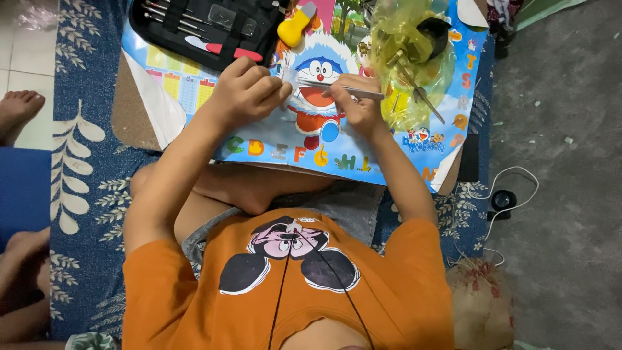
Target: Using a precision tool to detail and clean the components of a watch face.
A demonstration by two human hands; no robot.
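Note:
My left hand point(246, 91) is curled shut over a small item on the colourful cartoon alphabet poster point(389, 146); what it grips is hidden by the fingers. My right hand point(357, 100) pinches slim metal tweezers point(343, 88), held flat, with the tips pointing left toward my left hand's fingers. The two hands nearly touch above the blue cartoon character in the middle of the poster.
A black open tool case point(207, 26) with thin tools lies at the back left, and a yellow squeeze bulb point(295, 27) beside it. A yellow plastic bag point(414, 58) with tools lies at the right. A black cable with a round device point(504, 198) lies on the grey floor. Another person's feet point(19, 110) are at the left.

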